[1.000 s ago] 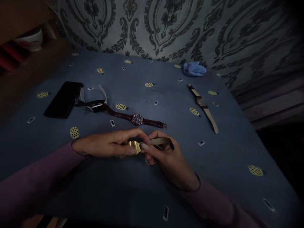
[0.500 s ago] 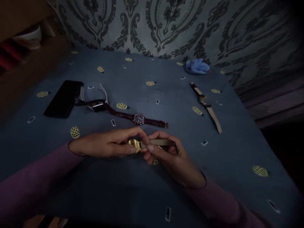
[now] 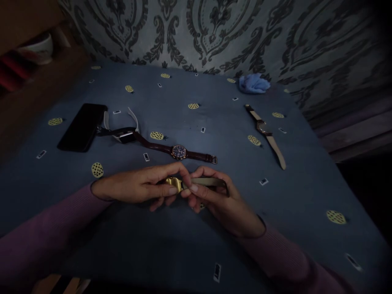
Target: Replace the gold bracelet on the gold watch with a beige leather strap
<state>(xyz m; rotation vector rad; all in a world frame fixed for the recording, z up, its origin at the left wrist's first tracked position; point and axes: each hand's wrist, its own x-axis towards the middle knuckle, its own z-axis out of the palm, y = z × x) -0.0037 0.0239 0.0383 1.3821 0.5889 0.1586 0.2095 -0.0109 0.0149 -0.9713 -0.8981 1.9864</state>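
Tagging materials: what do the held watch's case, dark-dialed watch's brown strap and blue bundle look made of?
Held watch's case: likely metal, polished gold tone, bright reflections.
Brown strap: probably leather or imitation, faint sheen.
Blue bundle: matte; loose folds suggest cloth or thin film, can't tell.

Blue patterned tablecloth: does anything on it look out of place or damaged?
Perhaps the crumpled light-blue wad near the patterned grey wall: it is bunched up, its material unclear. I see no clear spill or damage.
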